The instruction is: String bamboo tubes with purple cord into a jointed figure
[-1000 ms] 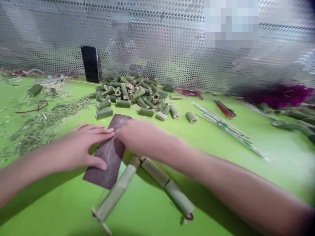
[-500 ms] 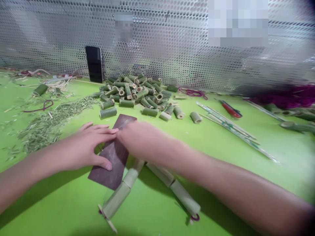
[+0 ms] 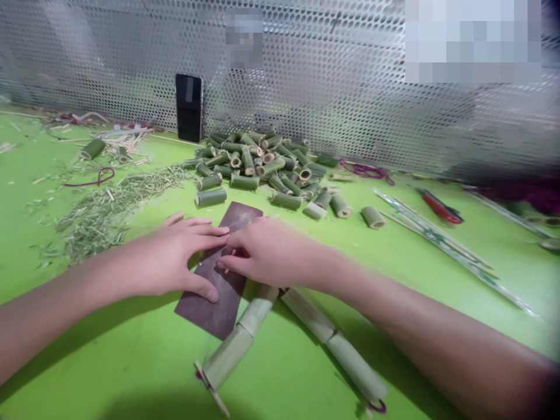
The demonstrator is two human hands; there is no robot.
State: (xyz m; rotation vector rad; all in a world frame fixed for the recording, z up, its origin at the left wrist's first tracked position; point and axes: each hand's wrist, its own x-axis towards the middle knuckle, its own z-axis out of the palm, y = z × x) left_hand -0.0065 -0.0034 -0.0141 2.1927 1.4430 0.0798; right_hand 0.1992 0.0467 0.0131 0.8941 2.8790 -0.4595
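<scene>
My left hand (image 3: 184, 256) lies with spread fingers on a dark brown sheet of sandpaper (image 3: 219, 312), its thumb and fingertips pressing the left edge down. Over the right side of the sheet, my right hand (image 3: 266, 248) is closed in a pinch. A tiny pale bit shows at its fingertips, too small to name. Below that wrist two strings of peeled bamboo tubes (image 3: 230, 356) spread apart in a V, their upper ends hidden under the hand. A thin stick (image 3: 212, 391) with purple cord sits at the left string's end, and a purple loop (image 3: 378, 406) at the right's.
Green bamboo pieces (image 3: 258, 163) are heaped at the back. A phone (image 3: 189, 111) leans on the perforated metal panel (image 3: 332, 105). Shavings (image 3: 100, 219) lie left. On the right are a red cutter (image 3: 440, 207), wrapped sticks (image 3: 455, 256) and purple cord (image 3: 367, 170).
The whole view has shifted, so things sit further right. My right hand has moved slightly down the sandpaper toward me, and its pinched fingers now show. My left hand stays on the sheet.
</scene>
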